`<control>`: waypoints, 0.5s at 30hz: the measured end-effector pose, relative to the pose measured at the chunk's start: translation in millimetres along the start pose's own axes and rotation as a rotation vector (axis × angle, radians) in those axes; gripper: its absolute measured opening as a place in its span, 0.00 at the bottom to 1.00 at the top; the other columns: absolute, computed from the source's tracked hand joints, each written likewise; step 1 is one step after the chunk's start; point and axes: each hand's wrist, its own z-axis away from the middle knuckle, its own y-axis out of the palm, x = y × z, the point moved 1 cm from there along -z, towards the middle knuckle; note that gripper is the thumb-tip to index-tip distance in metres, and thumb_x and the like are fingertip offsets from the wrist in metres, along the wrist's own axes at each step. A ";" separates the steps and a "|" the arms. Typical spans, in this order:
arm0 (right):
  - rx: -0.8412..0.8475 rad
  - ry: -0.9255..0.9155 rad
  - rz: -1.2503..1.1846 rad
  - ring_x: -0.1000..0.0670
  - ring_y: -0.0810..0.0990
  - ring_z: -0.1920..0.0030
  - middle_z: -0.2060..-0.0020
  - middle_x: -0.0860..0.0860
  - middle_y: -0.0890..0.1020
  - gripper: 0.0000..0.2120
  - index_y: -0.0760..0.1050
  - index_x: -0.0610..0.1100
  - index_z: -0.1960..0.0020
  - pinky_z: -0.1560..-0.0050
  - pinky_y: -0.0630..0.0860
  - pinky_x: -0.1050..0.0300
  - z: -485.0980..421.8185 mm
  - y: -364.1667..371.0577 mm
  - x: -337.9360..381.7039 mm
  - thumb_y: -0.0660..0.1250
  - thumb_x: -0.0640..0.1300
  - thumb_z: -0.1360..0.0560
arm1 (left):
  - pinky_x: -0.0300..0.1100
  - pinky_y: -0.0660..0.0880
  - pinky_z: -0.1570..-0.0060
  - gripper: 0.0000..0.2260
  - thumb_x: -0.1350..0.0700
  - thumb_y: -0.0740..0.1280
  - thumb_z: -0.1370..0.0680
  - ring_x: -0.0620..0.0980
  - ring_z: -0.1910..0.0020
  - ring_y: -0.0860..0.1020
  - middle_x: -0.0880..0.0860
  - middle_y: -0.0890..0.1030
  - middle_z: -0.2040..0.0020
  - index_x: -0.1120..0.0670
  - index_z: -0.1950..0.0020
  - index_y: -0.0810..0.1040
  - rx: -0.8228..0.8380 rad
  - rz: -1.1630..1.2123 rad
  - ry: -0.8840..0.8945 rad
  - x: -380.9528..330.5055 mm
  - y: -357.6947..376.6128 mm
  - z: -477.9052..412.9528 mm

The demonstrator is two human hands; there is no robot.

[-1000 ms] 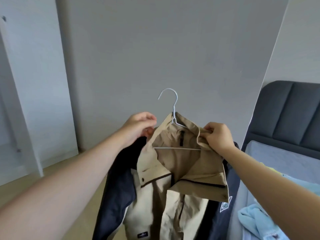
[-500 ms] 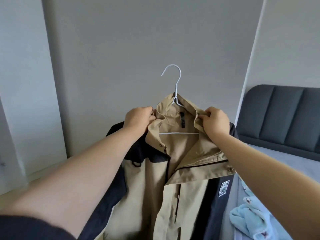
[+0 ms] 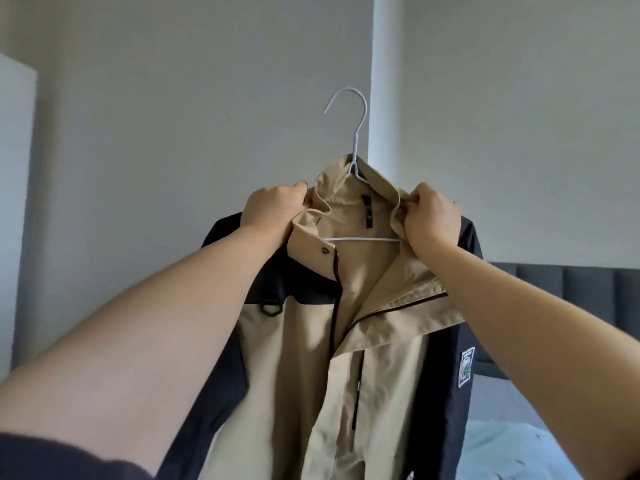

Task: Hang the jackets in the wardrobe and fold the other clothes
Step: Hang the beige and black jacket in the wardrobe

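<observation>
A beige and dark navy jacket [image 3: 377, 358] hangs open in front of me on a white wire hanger [image 3: 353, 133], whose hook stands free above the collar. My left hand [image 3: 272, 211] grips the left side of the collar. My right hand [image 3: 431, 216] grips the right side of the collar. The hanger's bar shows inside the neck opening. The jacket's lower part runs out of the frame.
A grey wall fills the background, with a white vertical corner strip [image 3: 386, 81] behind the hanger. A white panel [image 3: 15, 202] stands at the far left. At the right are a dark grey padded headboard [image 3: 571, 292] and light blue cloth [image 3: 512, 452] on the bed.
Both hands have lifted the jacket and hanger higher, and the jacket's shoulders now sit spread on the hanger. The view has tilted up and swung right, so the floor is out of sight.
</observation>
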 end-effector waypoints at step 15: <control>-0.108 -0.012 0.304 0.44 0.67 0.62 0.65 0.47 0.72 0.07 0.71 0.41 0.54 0.55 0.59 0.53 -11.4 -124.0 -90.4 0.59 0.32 0.28 | 0.42 0.63 0.66 0.08 0.55 0.59 0.23 0.56 0.65 0.71 0.53 0.73 0.67 0.55 0.60 0.64 0.051 0.258 -0.033 -146.1 -16.5 -22.2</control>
